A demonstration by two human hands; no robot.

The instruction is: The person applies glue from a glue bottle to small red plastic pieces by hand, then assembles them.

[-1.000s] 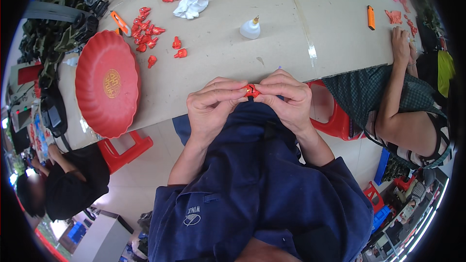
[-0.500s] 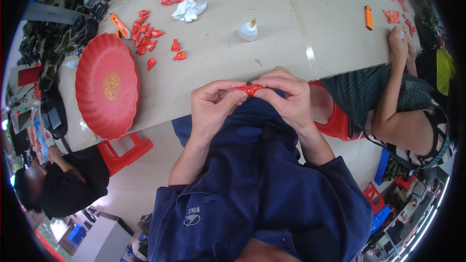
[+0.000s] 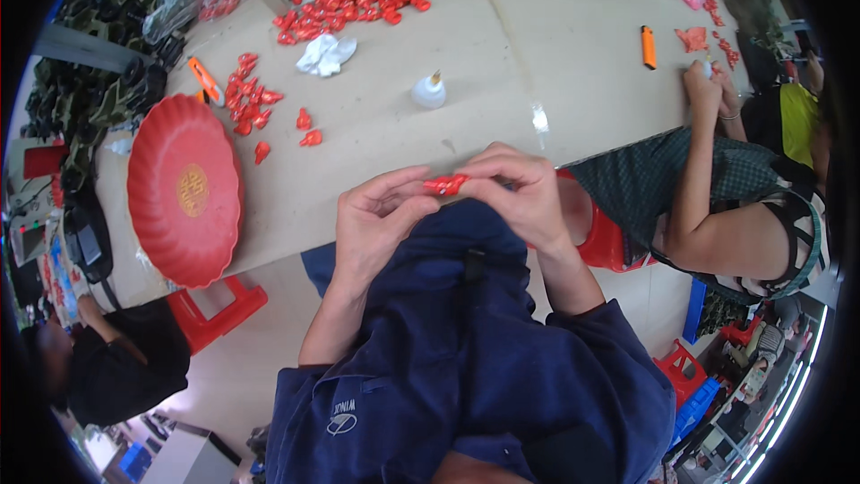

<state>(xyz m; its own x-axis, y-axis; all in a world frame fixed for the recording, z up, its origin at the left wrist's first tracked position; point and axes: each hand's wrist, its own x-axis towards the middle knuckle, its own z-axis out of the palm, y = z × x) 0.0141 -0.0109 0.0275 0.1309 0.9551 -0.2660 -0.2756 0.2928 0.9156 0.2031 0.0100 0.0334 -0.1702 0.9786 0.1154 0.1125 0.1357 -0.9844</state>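
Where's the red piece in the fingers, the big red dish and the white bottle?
Red piece [image 3: 444,185]: head view, its middle.
Red dish [image 3: 192,191]: head view, its gold emblem.
White bottle [image 3: 428,93]: head view, its body.

On my remote feed I've got the piece [image 3: 445,185] between left hand [image 3: 381,215] and right hand [image 3: 520,188], bottle [image 3: 429,92] beyond it on the table [image 3: 376,130], tray [image 3: 170,215] off left with a cutter [image 3: 205,81] behind, small pile [image 3: 244,94] and wad [image 3: 326,56] right of that, main pile [image 3: 358,2] way back.

Crumpled white tissue [image 3: 326,55] and scalloped red tray [image 3: 170,224] on a beige table [image 3: 376,112].
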